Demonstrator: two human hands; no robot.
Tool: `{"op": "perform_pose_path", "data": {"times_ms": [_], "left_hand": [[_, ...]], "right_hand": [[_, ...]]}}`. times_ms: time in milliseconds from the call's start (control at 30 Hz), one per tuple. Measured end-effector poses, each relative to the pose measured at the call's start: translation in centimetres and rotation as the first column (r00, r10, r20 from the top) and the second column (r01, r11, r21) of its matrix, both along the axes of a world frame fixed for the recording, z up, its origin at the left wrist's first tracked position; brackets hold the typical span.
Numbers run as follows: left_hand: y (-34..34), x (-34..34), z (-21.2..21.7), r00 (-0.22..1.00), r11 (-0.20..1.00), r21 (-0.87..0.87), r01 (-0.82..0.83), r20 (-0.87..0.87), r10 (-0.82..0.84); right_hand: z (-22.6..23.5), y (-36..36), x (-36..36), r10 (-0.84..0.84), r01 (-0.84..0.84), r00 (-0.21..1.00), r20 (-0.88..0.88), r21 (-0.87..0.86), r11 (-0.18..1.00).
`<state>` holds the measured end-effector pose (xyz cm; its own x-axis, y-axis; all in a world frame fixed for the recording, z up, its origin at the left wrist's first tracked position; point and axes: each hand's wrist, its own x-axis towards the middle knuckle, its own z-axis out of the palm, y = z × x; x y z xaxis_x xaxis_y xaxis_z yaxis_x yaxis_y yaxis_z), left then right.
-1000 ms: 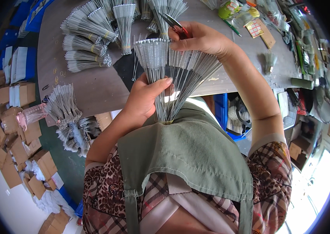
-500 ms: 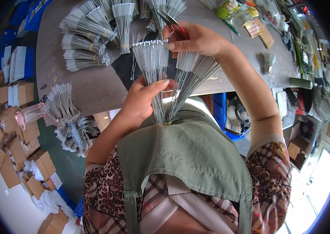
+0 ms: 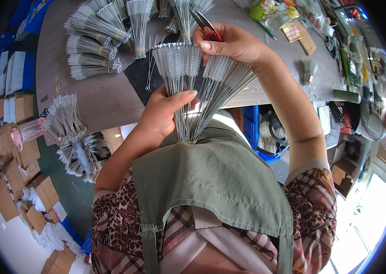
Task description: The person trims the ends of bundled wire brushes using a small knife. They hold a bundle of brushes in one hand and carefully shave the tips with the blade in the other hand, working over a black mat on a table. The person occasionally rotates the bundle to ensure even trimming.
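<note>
Closest to the camera is a soft green apron (image 3: pixel 215 182) over a checked shirt. Just past the apron, the left hand (image 3: pixel 163 116) is closed around a fan of thin wire brushes (image 3: pixel 193 86). Its thumb presses across the shiny metal stems, which meet at one narrow point below the hand. Above the hand the stems spread out wide, and each one ends in a fuzzy grey bristle tip. The right hand (image 3: pixel 234 43) curls over those fuzzy tips, with the thumb pushed against them. That same hand also holds small scissors (image 3: pixel 204 22) with dark pointed blades that stick up past the fingers. Beyond both hands lies a flat grey table (image 3: pixel 106 98). Past the fingertips rest tied bundles of brushes (image 3: pixel 97 41), round and bushy at their ends. To the left of the grip, lower down, more brushes (image 3: pixel 67 125) lie in a heap, with brown cardboard boxes (image 3: pixel 8 150) beside them.
</note>
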<state>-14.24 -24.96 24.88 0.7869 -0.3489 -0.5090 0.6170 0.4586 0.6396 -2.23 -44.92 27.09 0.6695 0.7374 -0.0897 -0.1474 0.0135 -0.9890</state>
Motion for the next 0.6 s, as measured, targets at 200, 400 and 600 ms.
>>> {"op": "perform_pose_path", "data": {"times_ms": [200, 400, 600], "left_hand": [[0.0, -0.3, -0.4, 1.000, 0.999, 0.023, -0.030, -0.007, 0.030], [-0.3, -0.5, 0.3, 1.000, 1.000, 0.019, -0.013, 0.006, 0.013], [-1.0, -0.5, 0.3, 0.995, 0.997, 0.013, 0.082, 0.063, -0.083]], "right_hand": [[-0.4, 0.2, -0.4, -0.086, 0.091, 0.994, 0.072, -0.066, 0.994], [0.2, -0.3, -0.6, -0.059, 0.068, 0.995, 0.075, -0.122, 0.990], [0.8, 0.1, -1.0, -0.137, 0.170, 0.963, 0.231, -0.127, 0.977]]}}
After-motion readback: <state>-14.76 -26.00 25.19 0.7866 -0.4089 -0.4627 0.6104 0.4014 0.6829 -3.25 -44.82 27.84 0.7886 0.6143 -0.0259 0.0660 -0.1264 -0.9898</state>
